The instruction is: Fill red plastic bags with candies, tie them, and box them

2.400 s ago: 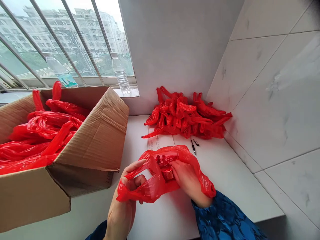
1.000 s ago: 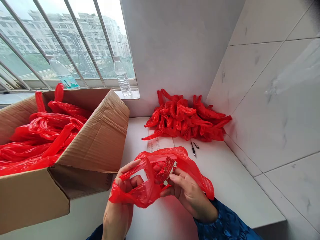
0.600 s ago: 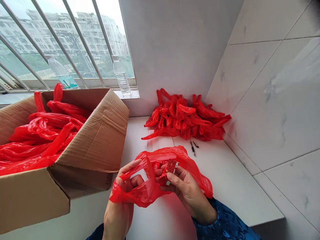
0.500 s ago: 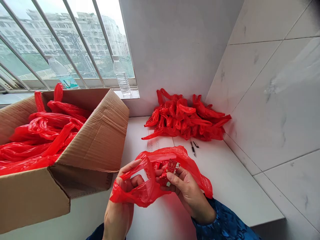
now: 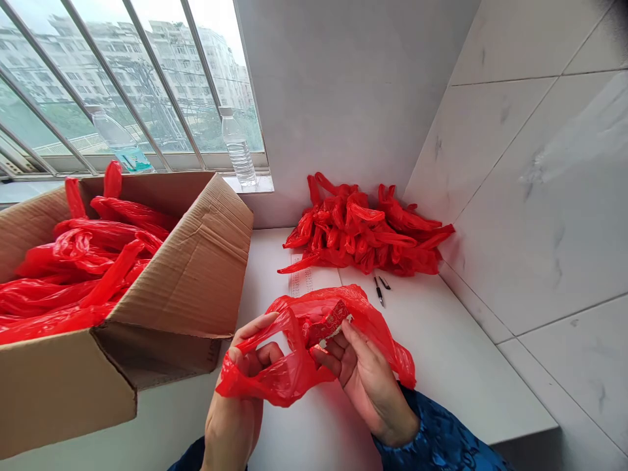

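Red plastic bag [image 5: 299, 373], in the head view, gapes above the white counter [image 5: 466, 366]; the left hand [image 5: 240, 405] has its fingers curled closed on it; the right hand [image 5: 360, 373], loosely bent, grips a red packet [image 5: 330, 322] at its mouth; leftward bulks a carton [image 5: 63, 386] (awkward flap [image 5: 196, 255], that); behind, heaped bags [image 5: 363, 229] partly cover a printed sheet [image 5: 314, 280].

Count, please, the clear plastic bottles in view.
2. The turquoise-labelled clear bottle is behind the open brown cardboard box; the ribbed clear bottle stands on the white windowsill, further right. The box may hide more.
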### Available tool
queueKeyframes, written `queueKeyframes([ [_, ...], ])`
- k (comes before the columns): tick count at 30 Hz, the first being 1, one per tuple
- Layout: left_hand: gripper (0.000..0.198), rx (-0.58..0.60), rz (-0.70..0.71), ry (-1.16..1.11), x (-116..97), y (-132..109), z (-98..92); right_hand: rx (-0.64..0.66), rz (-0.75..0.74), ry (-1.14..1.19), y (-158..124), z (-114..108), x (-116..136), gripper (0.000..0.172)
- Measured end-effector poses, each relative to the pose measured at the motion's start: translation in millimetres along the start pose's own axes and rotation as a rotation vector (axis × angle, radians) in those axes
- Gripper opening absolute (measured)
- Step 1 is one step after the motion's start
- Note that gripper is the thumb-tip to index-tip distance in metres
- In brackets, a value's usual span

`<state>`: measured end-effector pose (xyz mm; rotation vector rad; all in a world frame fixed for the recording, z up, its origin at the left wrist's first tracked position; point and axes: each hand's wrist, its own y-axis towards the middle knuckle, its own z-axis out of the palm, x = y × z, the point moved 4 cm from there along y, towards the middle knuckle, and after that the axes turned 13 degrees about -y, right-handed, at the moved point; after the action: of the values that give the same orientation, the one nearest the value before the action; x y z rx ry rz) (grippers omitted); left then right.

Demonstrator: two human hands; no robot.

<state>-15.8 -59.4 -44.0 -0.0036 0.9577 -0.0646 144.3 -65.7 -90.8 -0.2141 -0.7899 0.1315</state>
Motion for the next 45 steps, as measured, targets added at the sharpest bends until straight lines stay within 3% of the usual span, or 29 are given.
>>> queueKeyframes([
  [16, 0.069, -0.002, 0.041, 0.025, -3.1, 1.1, 3.7, -0.019, 0.028, 0.143, -7.4, 4.7, 2.6, 0.025],
  [32, 0.07, -0.018, 0.012, 0.027, -0.2, 0.7, 0.8, 0.066, -0.042, -0.068, -7.7, 3.7, 2.7, 0.024],
  [38, 0.069, -0.021, 0.038, 0.02, -2.9, 0.3, 3.7, 0.045, -0.13, -0.257, -7.4, 0.5, 5.3, 0.03],
  [45, 0.072, 0.01, 0.01, 0.016, -1.3, 0.1, -0.3, -0.136, -0.417, -0.791, -7.5, -22.5, 27.6, 0.027],
])
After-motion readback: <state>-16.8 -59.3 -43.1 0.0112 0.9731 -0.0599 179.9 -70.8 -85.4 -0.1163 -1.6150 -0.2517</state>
